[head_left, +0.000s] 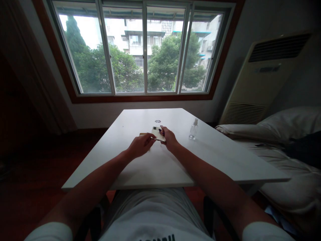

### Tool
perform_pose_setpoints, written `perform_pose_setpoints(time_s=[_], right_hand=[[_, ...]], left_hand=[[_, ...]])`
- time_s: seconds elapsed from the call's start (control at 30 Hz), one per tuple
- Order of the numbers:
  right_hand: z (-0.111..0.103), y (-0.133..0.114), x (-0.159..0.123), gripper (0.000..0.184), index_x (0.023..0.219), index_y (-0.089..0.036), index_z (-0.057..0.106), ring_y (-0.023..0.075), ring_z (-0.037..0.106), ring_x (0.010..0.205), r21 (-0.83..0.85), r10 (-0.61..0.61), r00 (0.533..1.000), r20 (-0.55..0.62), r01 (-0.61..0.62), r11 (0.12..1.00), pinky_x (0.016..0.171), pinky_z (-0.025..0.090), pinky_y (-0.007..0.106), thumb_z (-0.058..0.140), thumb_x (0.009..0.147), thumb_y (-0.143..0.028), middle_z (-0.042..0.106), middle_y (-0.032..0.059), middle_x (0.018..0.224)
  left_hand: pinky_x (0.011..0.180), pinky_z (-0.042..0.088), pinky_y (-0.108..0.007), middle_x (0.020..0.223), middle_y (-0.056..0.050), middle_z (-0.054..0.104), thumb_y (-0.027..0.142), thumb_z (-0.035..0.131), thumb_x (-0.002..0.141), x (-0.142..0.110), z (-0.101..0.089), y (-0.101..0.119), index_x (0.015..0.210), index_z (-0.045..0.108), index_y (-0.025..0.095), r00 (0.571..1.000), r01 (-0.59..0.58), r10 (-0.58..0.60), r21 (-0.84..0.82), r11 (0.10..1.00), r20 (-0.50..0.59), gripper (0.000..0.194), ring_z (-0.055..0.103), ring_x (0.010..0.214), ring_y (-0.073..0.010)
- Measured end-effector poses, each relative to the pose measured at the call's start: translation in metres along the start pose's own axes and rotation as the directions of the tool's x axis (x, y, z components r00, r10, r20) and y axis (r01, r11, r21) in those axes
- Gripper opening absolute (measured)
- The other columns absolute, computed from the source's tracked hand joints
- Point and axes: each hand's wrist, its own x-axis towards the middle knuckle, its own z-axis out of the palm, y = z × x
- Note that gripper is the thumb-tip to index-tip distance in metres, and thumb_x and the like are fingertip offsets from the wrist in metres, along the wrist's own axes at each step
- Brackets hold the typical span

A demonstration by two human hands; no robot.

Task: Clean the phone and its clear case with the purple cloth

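Observation:
A light-coloured smartphone (157,132) is held just above the white table (155,170), its back and camera block facing up. My right hand (170,139) is closed around the phone's right side. A small dark item (162,132) lies against the phone's back by my right fingers; its kind is unclear. My left hand (141,144) is closed in a pinch at the phone's lower left corner, its fingertips touching the edge. Behind the left hand shows part of a flat tan thing (145,134), mostly hidden. Something thin hangs below the phone, too small to name.
A clear spray bottle (193,130) stands upright to the right of my hands. Beyond the phone, a dark round mark or flat piece (157,121) is on the tabletop. A sofa (271,144) flanks the table on the right, near a tall air conditioner (263,73).

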Motion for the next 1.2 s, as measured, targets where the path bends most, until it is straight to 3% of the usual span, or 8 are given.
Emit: perform_pose_setpoints(time_s=[0.43, 0.6, 0.73, 0.93, 1.07, 1.2], right_hand=[[-0.001, -0.002, -0.001, 0.038, 0.066, -0.02, 0.05, 0.0103, 0.045, 0.044, -0.023, -0.022, 1.0, -0.001, 0.022, 0.999, 0.036, 0.031, 0.023, 0.063, 0.078, -0.053, 0.05, -0.002, 0.057], [-0.001, 0.0, 0.001, 0.045, 0.064, -0.02, 0.05, 0.0104, 0.042, 0.043, -0.016, -0.137, 0.99, 0.043, 0.138, 0.99, 0.036, 0.028, 0.025, 0.064, 0.078, -0.061, 0.044, -0.0031, 0.054], [-0.001, -0.001, -0.002, 0.05, 0.065, -0.02, 0.051, 0.0108, 0.043, 0.049, -0.003, -0.217, 0.974, 0.068, 0.218, 0.976, 0.04, 0.033, 0.025, 0.066, 0.076, -0.066, 0.048, -0.0023, 0.058], [0.0, -0.003, -0.009, 0.051, 0.062, -0.019, 0.052, 0.0117, 0.045, 0.056, 0.036, -0.281, 0.95, 0.139, 0.279, 0.96, 0.05, 0.039, 0.025, 0.068, 0.077, -0.065, 0.051, -0.0008, 0.061], [-0.001, -0.001, -0.01, 0.051, 0.062, -0.018, 0.052, 0.0113, 0.044, 0.056, 0.042, -0.298, 0.938, 0.179, 0.295, 0.954, 0.05, 0.037, 0.025, 0.068, 0.079, -0.063, 0.05, -0.0005, 0.061], [0.001, 0.003, -0.012, 0.051, 0.064, -0.018, 0.052, 0.0109, 0.044, 0.053, 0.048, -0.267, 0.931, 0.248, 0.264, 0.963, 0.049, 0.035, 0.024, 0.068, 0.079, -0.063, 0.05, -0.001, 0.06]], left_hand=[[0.057, 0.034, -0.021, 0.063, 0.005, 0.049, 0.034, 0.046, 0.1, -0.001, -0.001, 0.0, 0.115, 0.062, 0.02, 1.0, 0.004, -0.004, -0.021, 1.0, 0.008, 0.026, 0.042, 0.055, -0.0098], [0.056, 0.033, -0.021, 0.063, 0.005, 0.049, 0.035, 0.048, 0.1, 0.0, 0.0, -0.001, 0.113, 0.061, 0.018, 1.0, 0.007, -0.007, -0.037, 0.999, -0.001, 0.025, 0.042, 0.055, -0.0094], [0.056, 0.033, -0.021, 0.066, 0.004, 0.051, 0.039, 0.049, 0.099, 0.001, 0.001, -0.003, 0.113, 0.06, 0.019, 1.0, 0.029, -0.029, -0.024, 0.999, -0.002, 0.027, 0.043, 0.056, -0.0095], [0.055, 0.036, -0.021, 0.07, 0.003, 0.055, 0.045, 0.052, 0.097, 0.001, 0.002, -0.006, 0.126, 0.053, 0.022, 0.991, 0.1, -0.099, -0.01, 0.995, 0.086, 0.037, 0.05, 0.059, -0.0113], [0.054, 0.042, -0.022, 0.08, 0.0, 0.061, 0.045, 0.057, 0.094, 0.0, 0.004, -0.009, 0.131, 0.047, 0.023, 0.982, 0.137, -0.119, -0.113, 0.984, 0.147, 0.044, 0.055, 0.061, -0.0119], [0.052, 0.048, -0.022, 0.088, -0.002, 0.063, 0.046, 0.063, 0.09, 0.0, 0.009, -0.011, 0.13, 0.039, 0.022, 0.963, 0.203, -0.125, -0.341, 0.918, 0.237, 0.052, 0.059, 0.062, -0.0113]])
